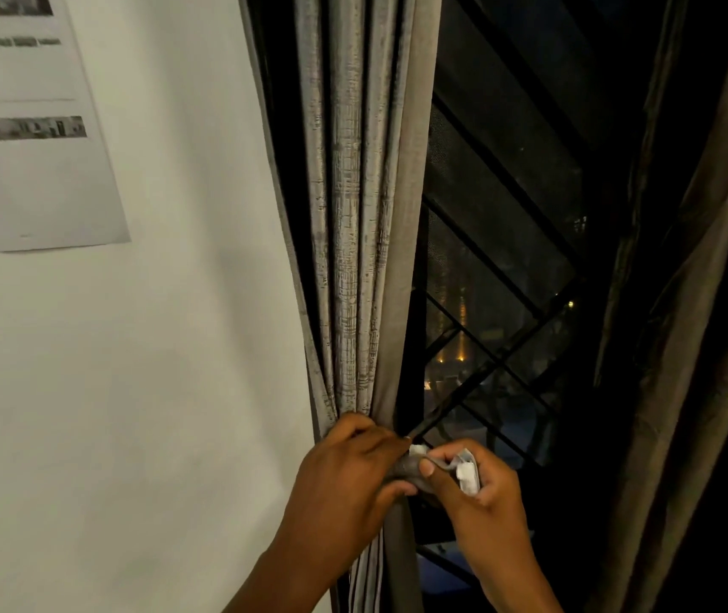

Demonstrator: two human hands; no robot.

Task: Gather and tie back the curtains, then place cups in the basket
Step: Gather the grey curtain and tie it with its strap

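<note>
Both hands, left point(348, 462) and right point(477, 484), raised together, fingers curled, pinching.

Curtain point(353, 214) grey w/ crosshatch print, plain taupe edge; tieback point(463, 468) grey/white; wall point(176, 347) white.

White wall point(167, 391) carries a printed sheet point(30, 139), stuck flat at upper left w/ blurred text & small b/w photos. Grey curtain point(353, 214) hangs bunched just beside wall's right edge.
</note>
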